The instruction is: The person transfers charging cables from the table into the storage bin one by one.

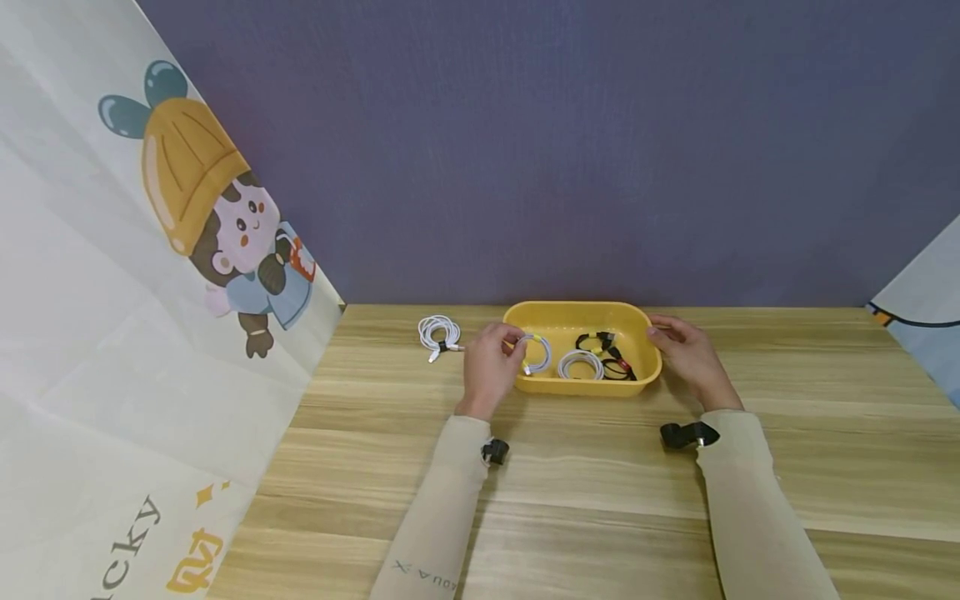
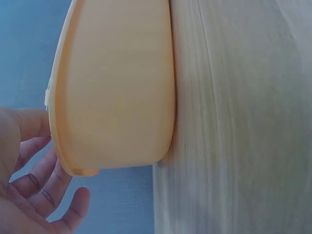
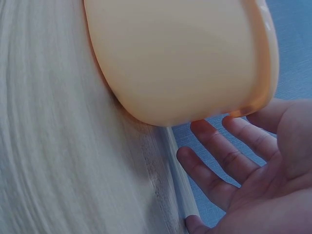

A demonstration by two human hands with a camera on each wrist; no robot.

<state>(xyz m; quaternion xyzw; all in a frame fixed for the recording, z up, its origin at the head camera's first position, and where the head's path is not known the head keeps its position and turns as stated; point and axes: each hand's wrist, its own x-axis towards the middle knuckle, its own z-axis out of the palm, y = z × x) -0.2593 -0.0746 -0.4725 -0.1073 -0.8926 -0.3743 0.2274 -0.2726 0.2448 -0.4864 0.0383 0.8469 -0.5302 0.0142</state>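
A yellow plastic bin [image 1: 647,385] sits on the wooden table against the dark partition. My left hand [image 1: 491,367] grips its left end, with several fingers outside the wall, as the left wrist view shows. Close by those fingertips, a pale lavender coiled cable [image 1: 548,356] with a yellow tie stands inside the left end; whether they touch it I cannot tell. On the other end, my right hand [image 1: 686,354] holds the rim with the thumb on top and fingers behind. Also inside lie a white coiled cable [image 1: 559,364] and black cables [image 1: 619,367].
A white coiled cable [image 1: 438,335] with a black tie lies on the table [image 1: 585,508] left of the bin. Behind the table's far edge rises a dark blue partition [image 1: 570,150]. A white printed curtain [image 1: 112,333] hangs along the left side.
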